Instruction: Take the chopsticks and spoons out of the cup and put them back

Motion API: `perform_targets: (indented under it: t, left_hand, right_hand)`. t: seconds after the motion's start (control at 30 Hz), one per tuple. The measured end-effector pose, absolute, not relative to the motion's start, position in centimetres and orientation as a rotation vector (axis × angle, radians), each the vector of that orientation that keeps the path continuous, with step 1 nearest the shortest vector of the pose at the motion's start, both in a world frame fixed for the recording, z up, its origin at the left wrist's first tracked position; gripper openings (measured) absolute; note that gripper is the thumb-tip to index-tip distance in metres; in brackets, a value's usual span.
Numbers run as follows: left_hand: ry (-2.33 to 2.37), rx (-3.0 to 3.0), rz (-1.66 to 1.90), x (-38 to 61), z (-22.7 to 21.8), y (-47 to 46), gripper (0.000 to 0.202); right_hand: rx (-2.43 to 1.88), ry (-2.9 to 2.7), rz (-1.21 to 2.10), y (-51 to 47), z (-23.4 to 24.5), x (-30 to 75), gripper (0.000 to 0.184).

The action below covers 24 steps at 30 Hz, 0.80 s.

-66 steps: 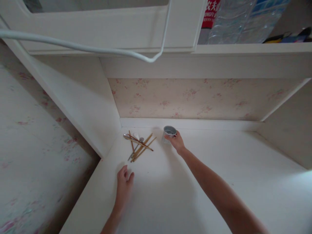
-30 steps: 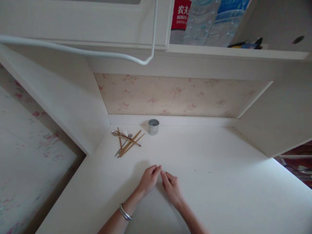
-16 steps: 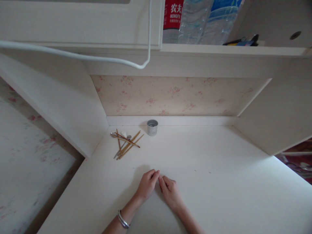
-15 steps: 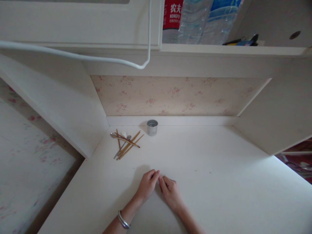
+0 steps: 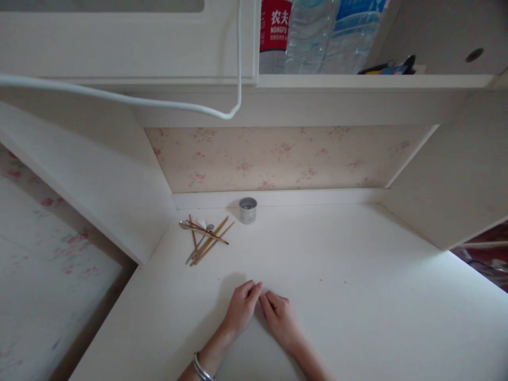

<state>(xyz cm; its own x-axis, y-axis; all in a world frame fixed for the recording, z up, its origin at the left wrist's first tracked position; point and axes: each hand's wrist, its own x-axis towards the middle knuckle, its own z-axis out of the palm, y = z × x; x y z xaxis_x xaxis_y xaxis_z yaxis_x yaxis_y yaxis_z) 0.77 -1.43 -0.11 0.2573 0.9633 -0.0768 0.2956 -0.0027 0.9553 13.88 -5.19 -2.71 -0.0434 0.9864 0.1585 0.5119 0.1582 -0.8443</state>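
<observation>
My left hand (image 5: 241, 308) and my right hand (image 5: 279, 316) lie palm down on the white desk (image 5: 357, 296), fingertips almost touching, fingers stretched flat and holding nothing. A silver bracelet (image 5: 201, 367) circles my left wrist. Farther back stands a small perforated metal cup (image 5: 248, 210), upright against the back ledge. To its left lies a loose pile of wooden chopsticks (image 5: 208, 239) mixed with a metal spoon (image 5: 184, 225) and a small white piece. Both hands are well short of these.
A white side panel (image 5: 99, 174) walls the desk's left; another panel (image 5: 456, 180) closes the right. Floral wallpaper backs the niche. A shelf above carries water bottles (image 5: 317, 34) and a red-labelled pack. A white cable (image 5: 119, 98) hangs overhead.
My right hand let go of the metal cup and drew back to the near desk; my left hand moved beside it. In the last second both only slid slightly nearer.
</observation>
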Motion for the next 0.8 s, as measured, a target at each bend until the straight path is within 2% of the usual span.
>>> perform_targets:
  t: [0.8]
  left_hand:
    - [1.214, 1.508, 0.819, 0.77, -0.34, -1.4, 0.043]
  right_hand:
    - [-1.485, -1.763, 0.749, -5.22, -2.07, 13.76, 0.038]
